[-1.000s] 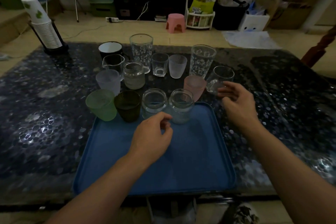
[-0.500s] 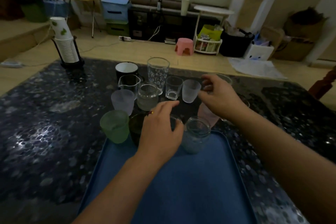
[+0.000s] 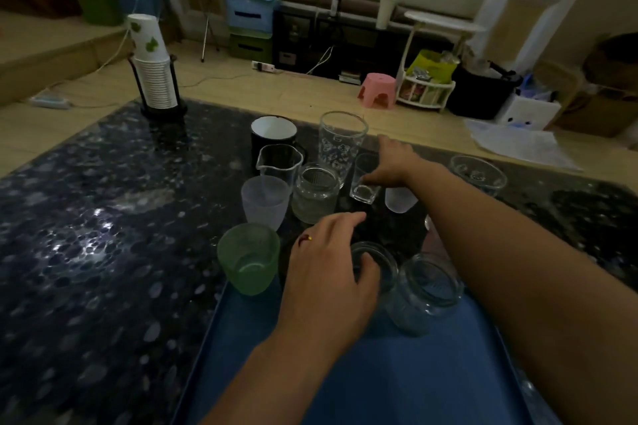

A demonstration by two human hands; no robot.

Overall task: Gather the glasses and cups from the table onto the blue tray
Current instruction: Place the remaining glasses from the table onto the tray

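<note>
The blue tray [image 3: 379,376] lies at the table's near edge, with two clear jars [image 3: 423,290] at its far end. My left hand [image 3: 328,272] rests over the left jar [image 3: 378,260], fingers curled on its rim. My right hand [image 3: 392,162] reaches across the group and pinches a small clear tumbler [image 3: 364,185]. Around it stand a tall patterned glass [image 3: 341,141], a ribbed jar [image 3: 315,193], a spouted glass [image 3: 279,160], a black mug [image 3: 273,131], frosted cups [image 3: 264,200] and a green cup [image 3: 249,257].
A rack of stacked paper cups [image 3: 153,76] stands at the far left of the dark speckled table [image 3: 103,235]. A patterned glass [image 3: 478,174] sits beyond my right forearm. Beyond the table are a pink stool [image 3: 378,88] and storage boxes.
My right hand moved left from the tall patterned glass at the right onto the small clear tumbler. My left hand stays over the jar. The camera came closer and tilted up.
</note>
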